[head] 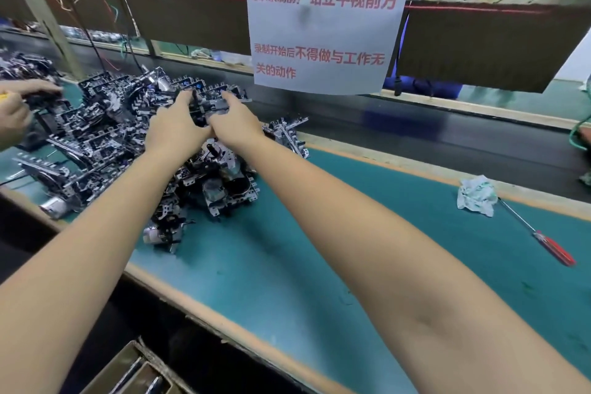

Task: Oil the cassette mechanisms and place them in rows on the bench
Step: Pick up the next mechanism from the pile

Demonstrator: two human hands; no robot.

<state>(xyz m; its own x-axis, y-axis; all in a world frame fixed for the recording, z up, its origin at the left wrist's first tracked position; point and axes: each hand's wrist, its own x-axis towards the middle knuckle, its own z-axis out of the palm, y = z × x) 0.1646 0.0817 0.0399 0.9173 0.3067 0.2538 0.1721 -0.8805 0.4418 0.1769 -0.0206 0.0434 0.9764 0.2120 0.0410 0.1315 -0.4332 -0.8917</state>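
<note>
a green-matted bench (319, 249) is lying under a paper sign (323, 32) reading "站立平视前方". the left hand (174, 129) and right hand (236, 121) are both gripping one cassette mechanism (208, 107) above the pile (128, 137), its long axis running left-right.

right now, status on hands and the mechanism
Left hand and right hand grip one cassette mechanism above the pile. Green bench ahead; nothing blocking.

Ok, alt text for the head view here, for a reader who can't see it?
Both hands, left hand and right hand, grip one cassette mechanism above a jumbled pile of mechanisms on a green bench. A crumpled rag and red-handled screwdriver lie to the right.
</note>
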